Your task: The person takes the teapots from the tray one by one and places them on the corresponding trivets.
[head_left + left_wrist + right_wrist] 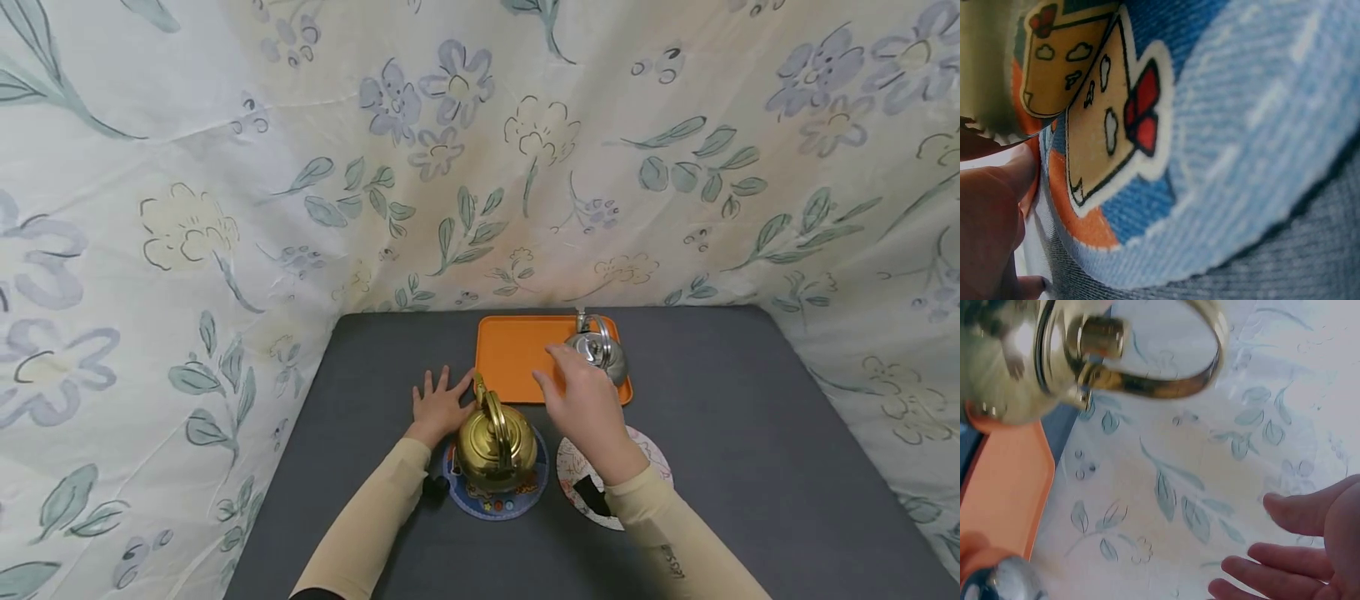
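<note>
A gold kettle (497, 448) with an upright loop handle stands on a round blue denim-patterned mat (497, 510). Beside its spout my left hand (441, 410) has its fingers spread, near the table; the left wrist view has the hand (988, 219) beside the kettle's side (985, 69), and whether they touch is unclear. My right hand (587, 404) hovers with fingers extended and holds nothing; its thumb and fingers (1297, 562) stand apart. Just past it, a silver kettle (611, 357), partly hidden by the hand, sits on the right side of an orange tray (513, 354).
Under the right forearm lies a round white-and-pink patterned mat (651, 450) with a black patch (592, 496) on it. Everything stands on a dark grey table (720, 392). A floral cloth (465, 208) hangs behind and at the sides.
</note>
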{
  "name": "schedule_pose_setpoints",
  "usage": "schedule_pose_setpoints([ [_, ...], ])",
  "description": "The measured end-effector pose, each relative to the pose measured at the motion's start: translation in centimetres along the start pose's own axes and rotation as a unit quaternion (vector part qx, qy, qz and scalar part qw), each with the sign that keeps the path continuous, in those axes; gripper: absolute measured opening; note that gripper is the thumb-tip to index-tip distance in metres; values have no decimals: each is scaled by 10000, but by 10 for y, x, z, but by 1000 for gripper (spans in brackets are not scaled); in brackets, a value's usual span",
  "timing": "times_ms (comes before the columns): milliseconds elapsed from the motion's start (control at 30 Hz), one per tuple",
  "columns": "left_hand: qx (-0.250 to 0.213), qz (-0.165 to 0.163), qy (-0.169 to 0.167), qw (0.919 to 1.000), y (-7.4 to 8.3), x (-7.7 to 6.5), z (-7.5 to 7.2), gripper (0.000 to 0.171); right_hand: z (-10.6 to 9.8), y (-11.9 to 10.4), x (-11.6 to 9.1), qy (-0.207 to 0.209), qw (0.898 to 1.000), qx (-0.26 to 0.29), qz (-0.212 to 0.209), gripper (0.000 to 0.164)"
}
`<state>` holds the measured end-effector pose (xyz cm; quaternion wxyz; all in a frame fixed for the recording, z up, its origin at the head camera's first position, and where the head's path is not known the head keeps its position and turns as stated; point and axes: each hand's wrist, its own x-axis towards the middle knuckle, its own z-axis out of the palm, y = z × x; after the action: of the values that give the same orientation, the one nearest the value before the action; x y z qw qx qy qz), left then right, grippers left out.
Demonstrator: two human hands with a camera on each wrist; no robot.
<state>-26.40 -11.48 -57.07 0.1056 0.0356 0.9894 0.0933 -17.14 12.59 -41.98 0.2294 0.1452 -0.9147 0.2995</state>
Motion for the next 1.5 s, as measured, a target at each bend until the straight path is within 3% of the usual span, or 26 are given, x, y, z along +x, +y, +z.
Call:
schedule_pose_setpoints([
  [333, -104, 3, -102, 9999, 1, 2, -3, 68, -6, 27, 26, 161, 9991, -243, 311, 52],
  [667, -38, -13, -41, 10000, -1, 1, -2, 68, -5, 57, 46, 17, 9961, -335, 812, 55],
  [1200, -81, 16, -36, 10000, -2, 0, 1, 68, 3, 93, 51, -505, 9848, -224, 1646, 60],
  [1500, -92, -25, -59, 9999, 1, -5, 0, 68, 5, 100, 48, -705, 9803, -239, 1832, 62],
])
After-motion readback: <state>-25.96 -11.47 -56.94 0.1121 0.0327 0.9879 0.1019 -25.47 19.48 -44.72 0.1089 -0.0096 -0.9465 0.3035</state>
